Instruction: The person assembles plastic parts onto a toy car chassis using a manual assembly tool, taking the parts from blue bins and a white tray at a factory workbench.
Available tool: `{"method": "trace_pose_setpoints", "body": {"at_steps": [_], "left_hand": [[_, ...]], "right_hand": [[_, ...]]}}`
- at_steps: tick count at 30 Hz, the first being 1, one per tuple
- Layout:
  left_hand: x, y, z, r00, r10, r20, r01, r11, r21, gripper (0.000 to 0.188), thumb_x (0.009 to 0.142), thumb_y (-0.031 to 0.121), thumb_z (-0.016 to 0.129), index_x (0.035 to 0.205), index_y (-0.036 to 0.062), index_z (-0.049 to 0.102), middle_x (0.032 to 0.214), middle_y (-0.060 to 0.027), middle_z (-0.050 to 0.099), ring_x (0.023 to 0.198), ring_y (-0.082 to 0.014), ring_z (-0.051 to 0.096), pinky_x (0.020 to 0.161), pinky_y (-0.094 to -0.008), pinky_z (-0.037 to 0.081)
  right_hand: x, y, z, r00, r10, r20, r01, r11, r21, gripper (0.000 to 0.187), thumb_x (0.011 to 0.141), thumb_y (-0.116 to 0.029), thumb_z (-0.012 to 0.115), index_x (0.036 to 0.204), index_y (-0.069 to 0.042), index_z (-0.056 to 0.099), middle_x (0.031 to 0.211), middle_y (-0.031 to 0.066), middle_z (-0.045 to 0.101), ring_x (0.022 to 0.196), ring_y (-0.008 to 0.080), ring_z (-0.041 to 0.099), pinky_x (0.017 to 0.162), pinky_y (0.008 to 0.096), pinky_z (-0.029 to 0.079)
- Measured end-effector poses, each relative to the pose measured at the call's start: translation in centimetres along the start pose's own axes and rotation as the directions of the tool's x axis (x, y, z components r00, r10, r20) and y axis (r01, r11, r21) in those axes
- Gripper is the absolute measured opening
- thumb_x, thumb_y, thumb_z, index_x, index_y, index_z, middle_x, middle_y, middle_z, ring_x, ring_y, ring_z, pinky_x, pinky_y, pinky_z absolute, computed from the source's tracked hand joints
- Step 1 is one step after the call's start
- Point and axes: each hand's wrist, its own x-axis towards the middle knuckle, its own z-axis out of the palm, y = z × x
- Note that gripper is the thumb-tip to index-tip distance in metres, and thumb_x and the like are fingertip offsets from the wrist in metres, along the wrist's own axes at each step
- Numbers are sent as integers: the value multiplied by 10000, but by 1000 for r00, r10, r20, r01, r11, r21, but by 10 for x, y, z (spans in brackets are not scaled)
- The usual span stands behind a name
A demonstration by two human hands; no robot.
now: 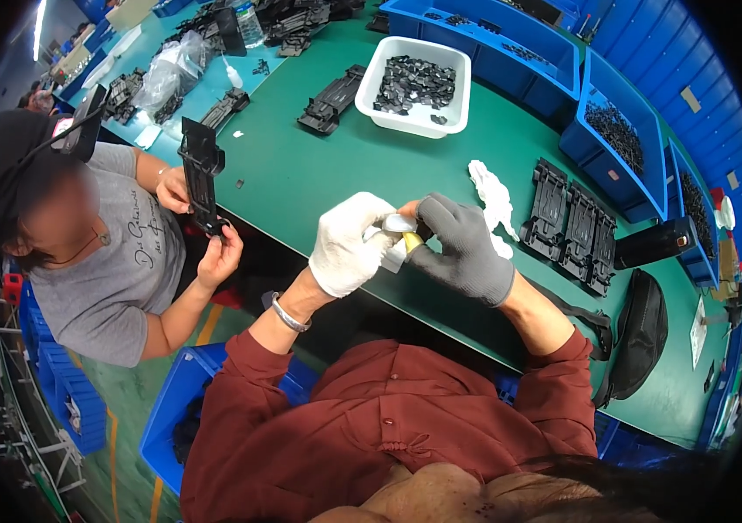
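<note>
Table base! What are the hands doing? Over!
Left hand and right hand, gloved. Both holding small pale piece. Crumpled white item beside right hand, not blocking.

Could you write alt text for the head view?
A person's white-gloved left hand and grey-gloved right hand meet above a green worktable, something small and pale, hard to identify, between them. Beyond sits a rectangular white plastic tub of small black parts; at left, a co-worker in a grey T-shirt holds a long black plastic part.
</note>
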Motion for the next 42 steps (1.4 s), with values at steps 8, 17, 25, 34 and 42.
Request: {"method": "trace_pose_setpoints", "body": {"at_steps": [8, 17, 25, 34, 42], "left_hand": [[-2, -2, 0, 1000, 10, 5, -10, 1000, 6, 211, 765, -33, 748, 955, 40, 691, 864, -101, 677, 769, -257, 676, 714, -322, 525], [-2, -3, 0, 1000, 19, 5, -19, 1000, -11, 230, 748, -42, 742, 956, 42, 692, 864, -101, 674, 773, -261, 676, 719, -322, 526], [-1, 0, 0, 1000, 18, 1, -17, 1000, -22, 226, 752, -39, 741, 959, 31, 684, 867, -106, 675, 774, -265, 677, 720, -326, 529], [-1, -6, 1, 1000, 29, 2, -29, 1000, -4, 225, 752, -35, 743, 962, 32, 696, 869, -104, 675, 773, -265, 677, 716, -326, 530], [0, -4, -1, 1000, 14, 5, -14, 999, -34, 220, 760, -25, 757, 964, 33, 697, 873, -104, 678, 777, -269, 679, 719, -325, 530]], "right_hand": [[0, 1, -2, 999, -19, 31, 19, 1000, 1, 325, 733, -48, 726, 1029, -12, 596, 868, 150, 621, 710, 327, 665, 620, 392, 526], [0, 2, -2, 999, -31, 30, 31, 1000, 3, 330, 729, -48, 726, 1033, -14, 603, 863, 146, 621, 701, 320, 664, 615, 389, 526], [0, 3, -2, 999, -28, 31, 28, 1000, -11, 327, 723, -41, 720, 1027, -13, 605, 862, 146, 624, 693, 312, 667, 611, 381, 526], [1, 4, -2, 999, -49, 22, 49, 999, -10, 332, 715, -39, 727, 1022, -13, 603, 861, 143, 624, 691, 311, 666, 611, 378, 527], [2, 4, -2, 999, -41, 33, 42, 999, -24, 330, 718, -42, 729, 1022, -17, 605, 861, 139, 624, 695, 305, 669, 609, 377, 527]]}}
